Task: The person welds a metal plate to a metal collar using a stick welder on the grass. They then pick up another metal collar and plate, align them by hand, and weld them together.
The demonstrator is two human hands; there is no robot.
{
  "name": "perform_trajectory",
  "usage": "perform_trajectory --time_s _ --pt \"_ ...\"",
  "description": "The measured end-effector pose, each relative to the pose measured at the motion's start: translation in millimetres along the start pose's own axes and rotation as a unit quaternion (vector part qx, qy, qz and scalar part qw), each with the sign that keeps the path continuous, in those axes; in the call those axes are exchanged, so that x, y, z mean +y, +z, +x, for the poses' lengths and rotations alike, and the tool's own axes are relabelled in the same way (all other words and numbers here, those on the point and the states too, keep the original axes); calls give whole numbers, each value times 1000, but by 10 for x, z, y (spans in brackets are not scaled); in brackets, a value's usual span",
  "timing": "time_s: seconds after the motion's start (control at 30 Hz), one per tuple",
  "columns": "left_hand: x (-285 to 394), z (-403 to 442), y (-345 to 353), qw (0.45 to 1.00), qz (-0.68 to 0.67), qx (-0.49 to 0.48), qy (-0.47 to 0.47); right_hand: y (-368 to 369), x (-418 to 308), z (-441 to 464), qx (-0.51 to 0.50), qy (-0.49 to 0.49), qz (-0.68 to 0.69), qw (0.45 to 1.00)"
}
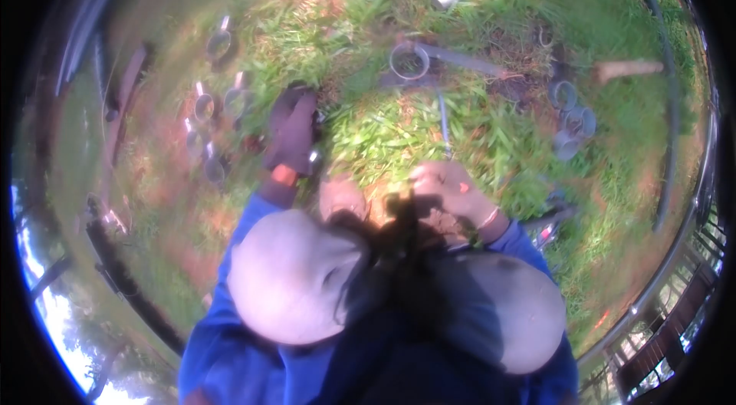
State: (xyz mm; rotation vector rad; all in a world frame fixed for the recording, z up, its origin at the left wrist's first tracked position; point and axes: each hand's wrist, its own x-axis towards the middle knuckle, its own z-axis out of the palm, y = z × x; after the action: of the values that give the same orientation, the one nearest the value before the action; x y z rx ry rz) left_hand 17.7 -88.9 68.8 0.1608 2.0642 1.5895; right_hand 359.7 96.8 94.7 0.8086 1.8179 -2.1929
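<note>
Long sleeves (pixel 244 238) were bright blue, cuffs (pixel 277 192) darker; left hand (pixel 292 133) looked dark-gloved, details too blurred to tell; trouser knees (pixel 287 274) were pale greyish white, big and rounded; clothing (pixel 395 359) between them looked near-black

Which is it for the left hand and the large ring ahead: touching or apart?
Apart. The head view shows it: a plain strip of grass between the left hand and the large ring.
</note>
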Motion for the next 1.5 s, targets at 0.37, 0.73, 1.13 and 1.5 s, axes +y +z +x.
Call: perform_trajectory --time_s 0.37,0.73,1.13,1.5 --pt "-703 -647 -956 966 234 28 111 162 500 -17 -21 -73 -159 984" --pt "-691 -589 -856 947 313 -22 73 156 522 -33 3 -99 -179 979" --pt "339 -1028 -333 962 72 -227 137 116 -346 23 -31 46 133 990" --pt "952 -946 638 919 168 -342 104 126 -998 66 80 -34 185 979"
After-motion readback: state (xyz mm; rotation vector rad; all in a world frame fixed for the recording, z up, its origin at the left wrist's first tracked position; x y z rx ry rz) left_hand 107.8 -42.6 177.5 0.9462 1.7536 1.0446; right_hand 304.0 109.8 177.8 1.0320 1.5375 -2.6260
